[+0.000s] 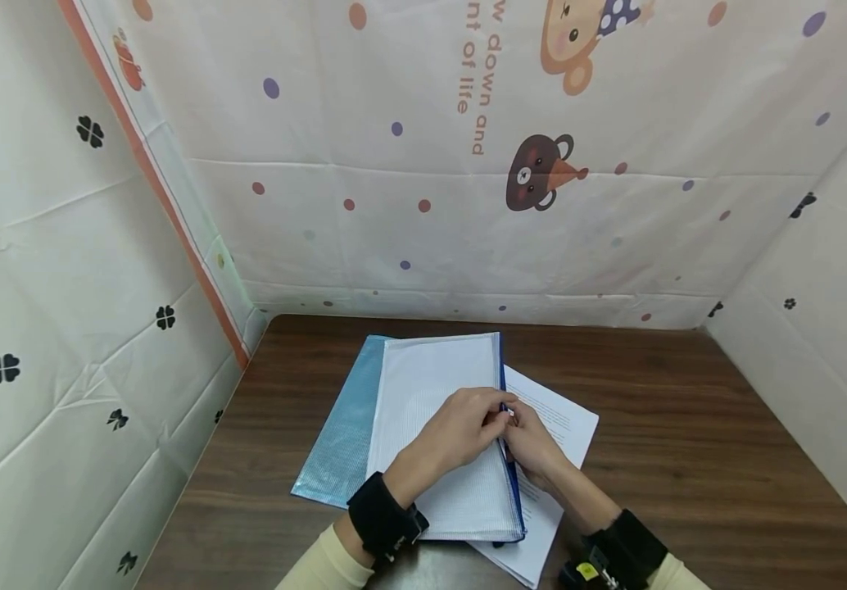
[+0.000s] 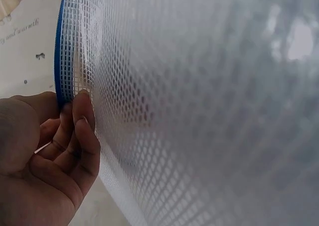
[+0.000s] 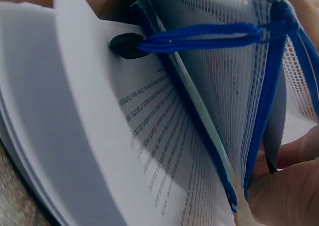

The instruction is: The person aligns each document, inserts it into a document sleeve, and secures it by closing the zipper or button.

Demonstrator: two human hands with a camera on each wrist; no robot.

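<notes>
Mesh pouch [image 1: 434, 360] lies on the wooden worktop [image 1: 689, 434] before the person, its long blue edge [image 1: 514, 492] to the right. We find it overlapping two other things: a light-blue folder [image 1: 338, 442] shows beyond its left side, and printed sheets [image 1: 556, 401] reach out at an angle beyond its right. That stacking, we judge, gives the soft mesh a flat backing while leaving its blue edge within easy reach of both hands.

Both meet there, partway along. The left hand [image 1: 460, 426] comes across the mesh, its grip narrow, fingers curled to pinch the edge. The right hand [image 1: 534, 447] comes from the other side, over the sheets, and its grip is narrow on that edge too; just what its fingertips pinch, we cannot tell. We take the close pairing as a way for one hand to steady the limp border while the other works it.

From the pouch's corner a blue cord loop [image 3: 154, 43] runs out to a dark tab [image 3: 127, 46] over the print. Whether the pouch is closed along its length, we cannot tell.
</notes>
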